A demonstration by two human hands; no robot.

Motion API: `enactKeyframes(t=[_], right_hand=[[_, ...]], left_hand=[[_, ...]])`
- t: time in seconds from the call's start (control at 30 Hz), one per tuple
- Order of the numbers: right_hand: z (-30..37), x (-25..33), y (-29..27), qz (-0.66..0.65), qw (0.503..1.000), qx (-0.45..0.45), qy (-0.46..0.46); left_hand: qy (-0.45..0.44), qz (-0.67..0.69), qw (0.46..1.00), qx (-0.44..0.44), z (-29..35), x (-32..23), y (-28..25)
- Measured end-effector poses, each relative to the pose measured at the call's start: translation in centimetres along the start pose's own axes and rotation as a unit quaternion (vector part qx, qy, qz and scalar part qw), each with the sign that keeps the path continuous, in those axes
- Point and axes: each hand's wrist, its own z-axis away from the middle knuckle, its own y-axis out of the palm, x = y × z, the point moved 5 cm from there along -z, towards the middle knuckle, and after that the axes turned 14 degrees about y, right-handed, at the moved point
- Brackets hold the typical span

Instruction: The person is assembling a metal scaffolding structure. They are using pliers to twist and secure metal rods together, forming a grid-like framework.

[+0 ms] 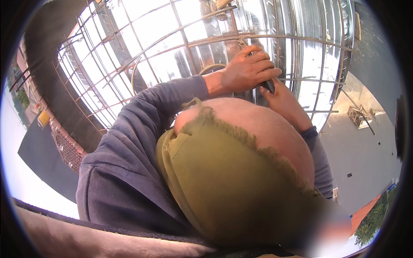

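Observation:
My left hand (251, 66) is closed around pliers (269, 85), whose dark handle ends stick out below my fingers. Their narrow metal tip reaches a crossing of the rusty reinforcing bars (206, 39), and the jaws are too small to make out. Just below, my right hand (279, 96) is at the handle ends with its fingers curled, partly behind the handles and my knee. The bars form a grid over shiny ribbed metal sheeting (297, 60). A bare knee (266, 120) shows through frayed olive trousers (223, 172) close in front of me.
Brown objects (215, 9), unclear in kind, lie on the far sheeting. A thin curved ring (134, 79) rests among bars at left. Dark concrete (58, 47) borders the left side. A small wooden frame (360, 116) stands on the grey surface at right, near loose bar ends.

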Motion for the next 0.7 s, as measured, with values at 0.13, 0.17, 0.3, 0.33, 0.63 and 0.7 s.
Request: enactKeyframes(t=[0.13,0.17,0.3,0.33,0.63,0.7], right_hand=[[1.4,0.6,1.6,-0.395,0.792,0.284,0.368],[1.0,0.7,0.5,-0.279,0.861,0.255,0.339],[2.4,3.3,-2.4,0.184,0.975,-0.078,0.096],[2.4,2.8,-1.7,0.224,0.965,-0.084,0.104],[-0.3,-3.2,-1.2,0.231,0.963,-0.102,0.089],[-0.3,-3.0,-1.1,0.197,0.973,-0.078,0.090]], left_hand=[[0.048,0.087,0.980,0.170,0.5,1.2,0.4],[0.046,0.107,0.974,0.196,0.1,1.3,1.0],[-0.079,0.200,0.843,0.493,-3.7,2.3,1.3],[-0.092,0.202,0.828,0.514,-4.0,2.3,1.4],[-0.064,0.028,0.993,0.092,-0.8,-0.6,1.0],[-0.048,-0.007,0.997,0.060,-0.2,-1.0,0.8]])
